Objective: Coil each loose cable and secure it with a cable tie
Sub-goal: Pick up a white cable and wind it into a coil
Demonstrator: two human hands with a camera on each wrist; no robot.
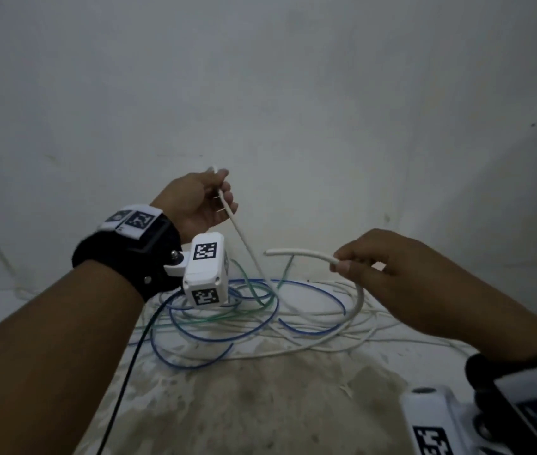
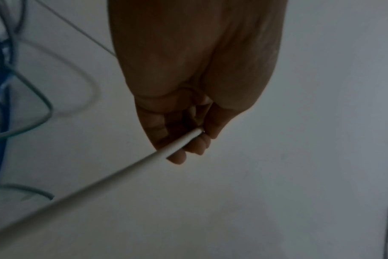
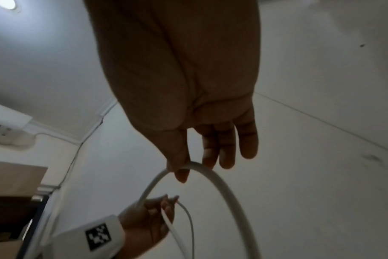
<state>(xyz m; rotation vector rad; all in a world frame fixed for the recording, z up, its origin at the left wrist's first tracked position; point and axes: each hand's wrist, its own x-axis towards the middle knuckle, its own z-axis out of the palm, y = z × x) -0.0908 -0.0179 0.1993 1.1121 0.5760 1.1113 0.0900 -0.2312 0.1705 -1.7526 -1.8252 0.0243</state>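
My left hand [image 1: 217, 198] is raised near the wall and grips a thin white cable [image 1: 244, 241] near its end; the cable slopes down into the pile. In the left wrist view the curled fingers [image 2: 195, 145] close round that cable [image 2: 126, 168]. My right hand [image 1: 355, 261] pinches a thicker white cable [image 1: 300, 252] between thumb and forefinger, its free end pointing left, the rest arcing down to the floor. The right wrist view shows this cable [image 3: 213, 177] looping under the thumb [image 3: 179, 168], with the left hand [image 3: 153, 215] beyond.
A tangle of blue cables [image 1: 293, 330], green cables [image 1: 244, 310] and thin white cables [image 1: 342, 336] lies on the stained floor against the white wall [image 1: 293, 93]. A black wire [image 1: 129, 366] runs toward me at left. No cable tie is visible.
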